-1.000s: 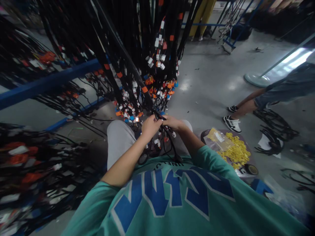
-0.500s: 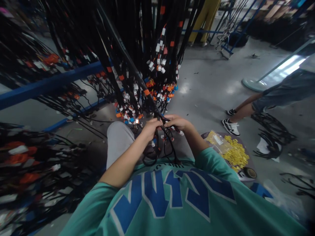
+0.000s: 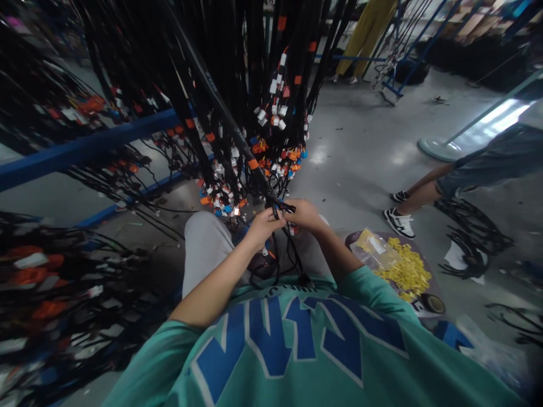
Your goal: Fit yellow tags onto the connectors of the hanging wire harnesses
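A thick black cable bundle with an orange tape band slants down from the upper left to my lap. Near its lower end, where it splits into thin branches, my left hand is closed on the black cables. Close beside it on the right, my right hand is closed round the same branches. Loose black cable ends hang below both hands toward my shirt. Just beyond the hands hang many other harnesses with white, orange and blue connectors. Some fingertips are hidden among the cables.
A blue rack bar crosses the left side. At the right, a round stool bears yellow clips, a plastic bag and a tape roll. Another person's legs and black cables on the floor are farther right.
My right hand has shifted slightly, and its fingers are more curled round the cables. The thin branches below the hands have moved, and the loop at the left has narrowed.
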`<state>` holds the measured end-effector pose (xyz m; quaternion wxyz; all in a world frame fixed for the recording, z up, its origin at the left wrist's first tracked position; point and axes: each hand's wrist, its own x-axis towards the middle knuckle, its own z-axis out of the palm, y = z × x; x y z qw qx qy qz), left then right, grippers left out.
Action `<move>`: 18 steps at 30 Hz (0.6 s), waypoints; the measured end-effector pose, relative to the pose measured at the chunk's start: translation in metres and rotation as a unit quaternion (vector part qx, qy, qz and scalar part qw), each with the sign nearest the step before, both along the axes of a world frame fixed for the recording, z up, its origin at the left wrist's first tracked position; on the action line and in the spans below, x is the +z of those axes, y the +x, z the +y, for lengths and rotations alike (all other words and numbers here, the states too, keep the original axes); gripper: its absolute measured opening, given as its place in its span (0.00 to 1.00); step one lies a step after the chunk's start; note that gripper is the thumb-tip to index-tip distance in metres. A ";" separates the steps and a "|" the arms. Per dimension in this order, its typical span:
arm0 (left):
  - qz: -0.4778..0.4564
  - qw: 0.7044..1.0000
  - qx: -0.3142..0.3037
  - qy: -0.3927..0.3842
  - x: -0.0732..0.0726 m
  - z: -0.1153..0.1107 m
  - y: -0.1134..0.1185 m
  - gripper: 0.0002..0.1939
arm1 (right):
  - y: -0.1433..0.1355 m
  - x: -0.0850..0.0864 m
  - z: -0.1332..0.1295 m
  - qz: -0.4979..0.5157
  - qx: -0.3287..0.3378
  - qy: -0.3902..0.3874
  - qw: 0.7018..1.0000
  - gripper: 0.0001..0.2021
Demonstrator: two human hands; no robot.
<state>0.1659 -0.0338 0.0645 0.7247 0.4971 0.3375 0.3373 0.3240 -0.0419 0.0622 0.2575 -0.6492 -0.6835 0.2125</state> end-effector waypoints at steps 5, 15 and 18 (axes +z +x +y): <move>-0.124 0.983 -0.056 -0.120 -0.007 -0.008 -0.004 0.19 | -0.004 -0.019 -0.002 0.019 0.010 0.012 1.000 0.09; -0.124 0.987 0.021 -0.102 -0.005 -0.013 0.015 0.15 | 0.066 -0.053 -0.102 0.214 -0.231 0.073 0.946 0.18; -0.116 0.986 0.099 -0.060 -0.001 -0.013 0.028 0.16 | 0.127 -0.068 -0.172 0.181 -0.387 0.081 0.900 0.16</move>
